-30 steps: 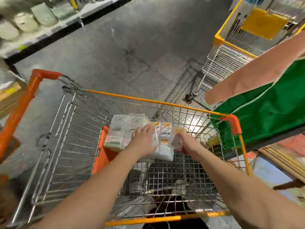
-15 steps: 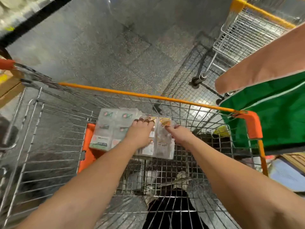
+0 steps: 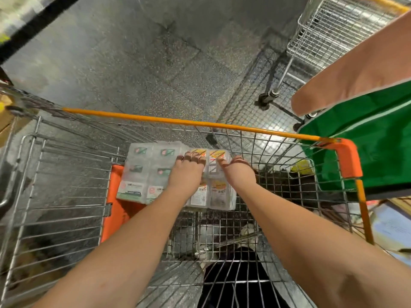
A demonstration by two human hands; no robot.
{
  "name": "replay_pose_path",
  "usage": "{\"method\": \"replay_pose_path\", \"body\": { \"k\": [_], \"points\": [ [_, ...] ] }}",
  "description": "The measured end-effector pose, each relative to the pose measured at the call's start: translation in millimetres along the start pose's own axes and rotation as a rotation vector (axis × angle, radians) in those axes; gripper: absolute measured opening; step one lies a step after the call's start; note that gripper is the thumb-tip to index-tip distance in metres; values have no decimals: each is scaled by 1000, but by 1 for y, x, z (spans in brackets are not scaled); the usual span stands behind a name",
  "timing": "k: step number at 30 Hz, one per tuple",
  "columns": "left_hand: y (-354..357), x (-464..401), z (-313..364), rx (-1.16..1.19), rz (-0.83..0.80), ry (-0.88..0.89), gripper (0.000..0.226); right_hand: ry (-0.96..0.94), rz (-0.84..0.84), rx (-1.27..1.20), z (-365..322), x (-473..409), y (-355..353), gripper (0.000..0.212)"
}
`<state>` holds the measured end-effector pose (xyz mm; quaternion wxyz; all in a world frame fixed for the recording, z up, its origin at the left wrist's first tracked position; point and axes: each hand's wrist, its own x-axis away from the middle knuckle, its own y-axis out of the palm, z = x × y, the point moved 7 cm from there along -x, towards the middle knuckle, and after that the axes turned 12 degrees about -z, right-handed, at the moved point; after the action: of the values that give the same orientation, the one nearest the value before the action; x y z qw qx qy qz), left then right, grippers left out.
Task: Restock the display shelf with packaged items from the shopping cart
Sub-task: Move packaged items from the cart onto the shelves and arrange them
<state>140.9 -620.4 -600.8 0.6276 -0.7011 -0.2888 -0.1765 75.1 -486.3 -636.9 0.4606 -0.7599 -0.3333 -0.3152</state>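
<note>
In the wire shopping cart point(image 3: 66, 196) lie clear plastic packs: the green-labelled packs point(image 3: 144, 172) on the left, the orange-labelled packs point(image 3: 219, 192) beside them. Their print is too blurred to read. The left hand point(image 3: 185, 174) lies palm down across the join of the two groups, fingers curled over the far edge. The right hand point(image 3: 239, 172) hooks its fingers over the top of the orange-labelled packs. Half a second earlier both hands sat in nearly the same places, and the view has since tipped further down. To the far right stand a green bag point(image 3: 373, 138) and a second cart point(image 3: 329, 32).
</note>
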Motion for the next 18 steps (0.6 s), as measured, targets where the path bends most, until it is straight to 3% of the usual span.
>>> {"method": "replay_pose_path", "body": {
  "k": [6,11,15,18],
  "points": [
    [-25,32,-13,217,12,38,41,16,-51,-85,-7,32,-14,82],
    [-77,89,-26,866,88,27,32,-141,-37,-213,-17,101,-36,61],
    [-125,136,-7,1094,167,128,20,-234,55,-295,-8,172,-71,46],
    [-166,163,29,1211,202,265,15,-280,216,-336,12,234,-112,44]
  ]
}}
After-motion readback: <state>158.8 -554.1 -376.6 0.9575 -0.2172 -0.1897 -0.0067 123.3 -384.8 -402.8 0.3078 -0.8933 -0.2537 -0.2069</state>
